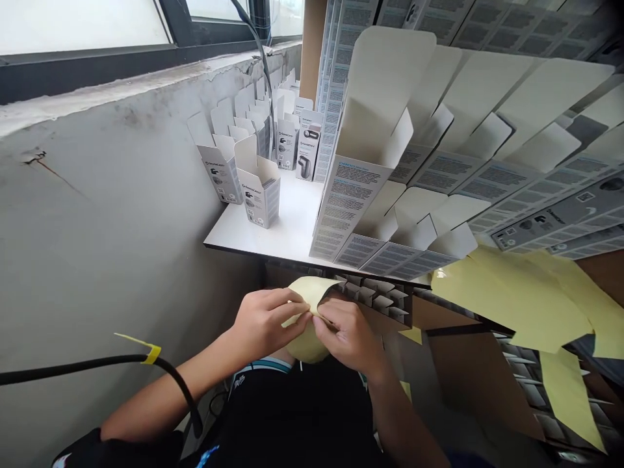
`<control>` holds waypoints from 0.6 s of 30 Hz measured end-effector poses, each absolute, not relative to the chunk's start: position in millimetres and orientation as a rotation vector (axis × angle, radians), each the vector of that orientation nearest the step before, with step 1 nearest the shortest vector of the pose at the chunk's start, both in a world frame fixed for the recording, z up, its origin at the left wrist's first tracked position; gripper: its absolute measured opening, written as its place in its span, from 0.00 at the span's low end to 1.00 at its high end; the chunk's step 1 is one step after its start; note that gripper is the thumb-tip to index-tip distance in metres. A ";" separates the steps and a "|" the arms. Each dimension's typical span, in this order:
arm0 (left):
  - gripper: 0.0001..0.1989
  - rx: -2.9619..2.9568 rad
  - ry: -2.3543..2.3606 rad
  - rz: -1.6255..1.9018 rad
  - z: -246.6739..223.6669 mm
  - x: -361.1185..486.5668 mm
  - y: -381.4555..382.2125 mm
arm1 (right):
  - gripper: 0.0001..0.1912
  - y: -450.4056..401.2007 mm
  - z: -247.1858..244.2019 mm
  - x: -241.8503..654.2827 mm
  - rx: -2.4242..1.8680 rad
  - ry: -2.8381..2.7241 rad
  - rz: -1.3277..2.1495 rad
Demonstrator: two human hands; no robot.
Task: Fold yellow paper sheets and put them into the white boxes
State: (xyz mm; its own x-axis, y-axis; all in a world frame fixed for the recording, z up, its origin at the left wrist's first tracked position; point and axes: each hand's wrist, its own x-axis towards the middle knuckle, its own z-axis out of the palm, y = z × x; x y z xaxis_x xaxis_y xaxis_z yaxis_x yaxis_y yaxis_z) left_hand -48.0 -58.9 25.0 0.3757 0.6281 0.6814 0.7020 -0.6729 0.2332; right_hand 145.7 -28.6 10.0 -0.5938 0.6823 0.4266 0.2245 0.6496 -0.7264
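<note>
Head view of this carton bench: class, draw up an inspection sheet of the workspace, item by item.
Surface: white board, its near edge above the hands.
Job's things: yellow sheet pinched between both hands; printed white cartons standing open; flat carton blanks fanned at right.
Clutter: loose yellow sheets lying at right.
Grips: left hand and right hand meet on the sheet.
Cables: black cable with yellow tag, at left.
Surroundings: stained grey wall, window above.

Bright window (pixel 82 26) daylight; edges warped, dark-cornered.
</note>
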 end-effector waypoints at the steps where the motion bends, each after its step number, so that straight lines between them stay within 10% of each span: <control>1: 0.03 -2.514 -1.219 -1.165 25.3 -47.3 -58.8 | 0.17 -29.3 9.6 145.5 -0.718 -2.153 0.803; 18: 0.04 -2.644 -1.359 -1.435 24.0 -49.4 -59.4 | 0.19 -33.6 12.7 153.4 -0.868 -2.081 0.962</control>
State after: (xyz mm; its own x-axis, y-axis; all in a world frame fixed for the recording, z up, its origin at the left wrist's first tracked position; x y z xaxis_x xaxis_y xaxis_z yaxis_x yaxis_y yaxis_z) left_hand -49.4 -59.4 24.0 0.2878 0.7243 0.6266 0.5859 -0.6507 0.4830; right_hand 153.4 -33.6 12.7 -0.5491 0.7821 0.2945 0.2820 0.5052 -0.8156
